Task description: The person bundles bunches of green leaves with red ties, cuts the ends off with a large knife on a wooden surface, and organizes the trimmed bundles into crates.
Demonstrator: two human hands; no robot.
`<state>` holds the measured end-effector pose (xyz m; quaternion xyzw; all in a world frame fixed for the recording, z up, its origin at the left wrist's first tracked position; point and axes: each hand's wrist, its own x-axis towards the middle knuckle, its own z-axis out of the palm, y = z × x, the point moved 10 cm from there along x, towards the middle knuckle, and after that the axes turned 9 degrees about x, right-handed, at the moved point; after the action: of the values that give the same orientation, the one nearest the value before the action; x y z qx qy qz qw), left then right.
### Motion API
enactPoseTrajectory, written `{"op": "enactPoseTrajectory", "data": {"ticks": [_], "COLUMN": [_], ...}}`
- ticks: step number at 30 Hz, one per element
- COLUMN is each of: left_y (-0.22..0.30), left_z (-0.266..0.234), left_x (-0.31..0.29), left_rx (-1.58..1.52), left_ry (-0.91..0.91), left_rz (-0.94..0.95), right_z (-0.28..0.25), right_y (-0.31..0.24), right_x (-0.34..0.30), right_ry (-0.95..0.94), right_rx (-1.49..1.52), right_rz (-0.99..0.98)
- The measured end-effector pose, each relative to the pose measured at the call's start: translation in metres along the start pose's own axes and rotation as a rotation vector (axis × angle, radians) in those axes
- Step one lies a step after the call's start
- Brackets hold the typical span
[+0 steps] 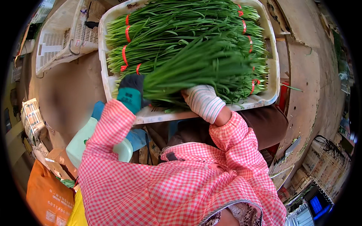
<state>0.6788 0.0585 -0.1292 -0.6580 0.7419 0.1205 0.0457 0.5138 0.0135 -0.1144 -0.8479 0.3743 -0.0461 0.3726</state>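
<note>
A loose-leaved bunch of garlic chives [196, 67] slants over the front of a white plastic crate [274, 64], blurred by motion. Its stem end is in my left hand [132, 90], closed round it in a dark glove with a teal cuff. My right hand [203, 101], in a striped knitted glove, is under the leaves near the crate's front rim; its fingers are hidden. Behind, several bunches of chives [181, 22] lie side by side in the crate, tied with red bands [124, 55] near both ends.
An off-white slatted basket [52, 47] with a metal hook [71, 47] stands at the far left. A pale green tub [81, 141] is by my left arm, with an orange bag [49, 192] lower left. Wooden boards [305, 86] run along the right, near stacked crates [324, 165].
</note>
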Motion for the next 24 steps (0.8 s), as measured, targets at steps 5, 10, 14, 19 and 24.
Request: {"op": "enactPoseTrajectory", "data": {"ticks": [5,10,14,19,24], "left_y": [0.038,0.060,0.107,0.149,0.165], "left_z": [-0.003,-0.019,-0.042,-0.052,0.036], "left_x": [-0.036,-0.019,0.011,0.041,0.065], "left_rx": [0.140,0.174,0.183,0.212,0.397], "left_ry": [-0.017,-0.043,0.277,0.679,0.375], "left_rz": [0.081,0.145,0.281,0.398,0.492], "right_z": [0.046,0.039,0.043,0.004,0.013], "right_y": [0.005,0.009,0.006,0.012,0.031], "right_x": [-0.055,-0.061,-0.067,-0.081,-0.088], "right_ry": [-0.181,-0.220,-0.210,-0.150,-0.225], "right_rx": [-0.239,0.102,0.106,0.115,0.036], "right_rz": [-0.144,0.097,0.043,0.132,0.090]}}
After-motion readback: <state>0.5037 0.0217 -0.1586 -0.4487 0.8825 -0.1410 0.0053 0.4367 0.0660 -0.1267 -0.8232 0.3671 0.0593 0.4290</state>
